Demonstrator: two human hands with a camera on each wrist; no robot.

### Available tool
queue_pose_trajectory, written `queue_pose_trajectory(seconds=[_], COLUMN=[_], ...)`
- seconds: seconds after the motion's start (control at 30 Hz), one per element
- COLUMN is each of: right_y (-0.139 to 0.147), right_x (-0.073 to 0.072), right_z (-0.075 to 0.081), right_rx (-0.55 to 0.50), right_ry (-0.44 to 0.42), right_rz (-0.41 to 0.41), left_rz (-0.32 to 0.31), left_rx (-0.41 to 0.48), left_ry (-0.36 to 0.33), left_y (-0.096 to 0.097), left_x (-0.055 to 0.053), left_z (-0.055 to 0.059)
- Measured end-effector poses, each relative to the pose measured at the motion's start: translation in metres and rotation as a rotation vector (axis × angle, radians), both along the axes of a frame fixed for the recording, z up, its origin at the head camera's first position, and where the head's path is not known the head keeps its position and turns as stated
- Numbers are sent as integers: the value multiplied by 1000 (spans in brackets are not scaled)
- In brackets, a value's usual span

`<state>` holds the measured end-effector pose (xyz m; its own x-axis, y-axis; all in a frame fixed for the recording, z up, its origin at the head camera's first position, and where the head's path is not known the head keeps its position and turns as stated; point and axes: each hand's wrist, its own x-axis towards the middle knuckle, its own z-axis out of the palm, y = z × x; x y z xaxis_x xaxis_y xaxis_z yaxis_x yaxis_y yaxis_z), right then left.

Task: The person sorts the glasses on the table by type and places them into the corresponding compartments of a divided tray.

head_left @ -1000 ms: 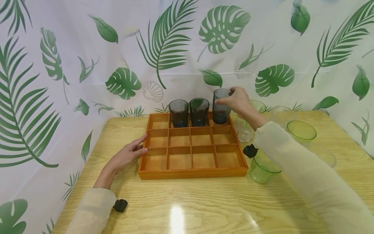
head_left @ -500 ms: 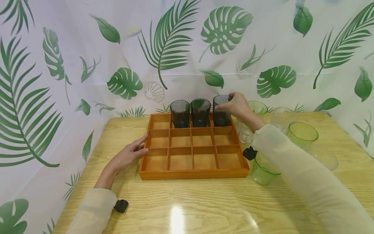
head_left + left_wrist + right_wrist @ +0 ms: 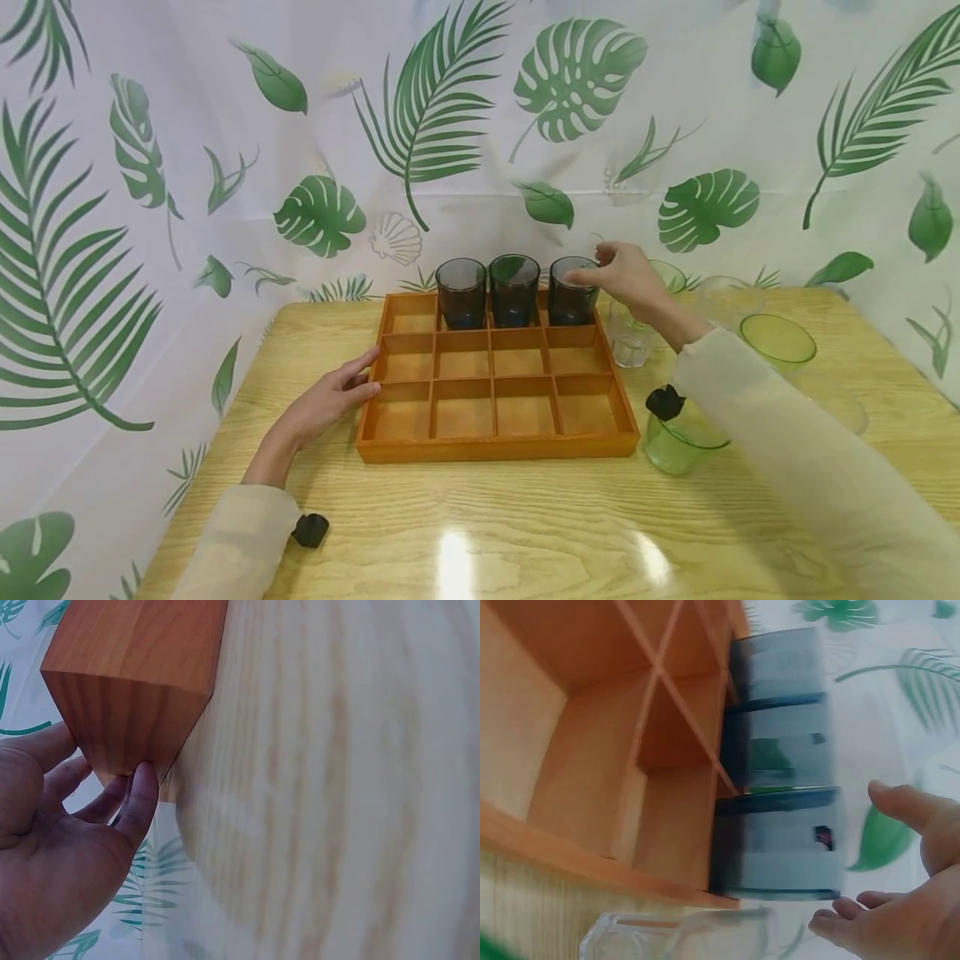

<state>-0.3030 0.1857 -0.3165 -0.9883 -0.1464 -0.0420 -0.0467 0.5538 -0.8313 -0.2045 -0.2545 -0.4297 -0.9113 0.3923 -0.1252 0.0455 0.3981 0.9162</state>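
A wooden tray [image 3: 495, 450] divided into several compartments lies on the table. Three dark blue-grey glass tumblers stand upright in its back row: the left tumbler [image 3: 461, 296], the middle tumbler [image 3: 514, 292] and the right tumbler [image 3: 572, 300]. The back-left compartment holds nothing. My right hand [image 3: 637, 283] is at the right tumbler's rim; in the right wrist view its thumb and fingers are spread, apart from the glass [image 3: 780, 844]. My left hand [image 3: 322, 408] touches the tray's left side with its fingertips, and the left wrist view shows loosely bent fingers [image 3: 139, 802] against the wood.
Right of the tray stand a clear glass [image 3: 628, 350], a green cup [image 3: 678, 446] near the front corner, another green cup [image 3: 778, 346], and more clear cups, partly behind my right sleeve. A leaf-patterned cloth [image 3: 450, 208] hangs behind the table.
The right tumbler has gone down into the back-right compartment. My right hand has let go of it and shifted slightly right. The left hand has stayed at the tray.
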Motion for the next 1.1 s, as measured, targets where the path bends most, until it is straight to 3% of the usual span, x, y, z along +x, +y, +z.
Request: queue_pose_trajectory(seconds=[0.3,0.47,0.63,0.9,1.0,1.1], right_y=[33,51,68,86,93,100], right_x=[22,38,55,86,97,108], right_z=[22,26,24,21,16,6], right_rx=[-178,-277,-266,-156,-157,-223], right_ry=[-22,-34,-16,-21,0,54], right_rz=[2,7,-4,37,49,83], left_rz=[10,4,-4,13,13,5], left_rx=[-20,-21,-21,-33,-26,-22], left_ry=[-6,-4,2,0,-1,-2], left_y=[1,1,1,1,1,2], left_x=[0,0,0,0,0,0], left_z=[1,1,0,0,0,0])
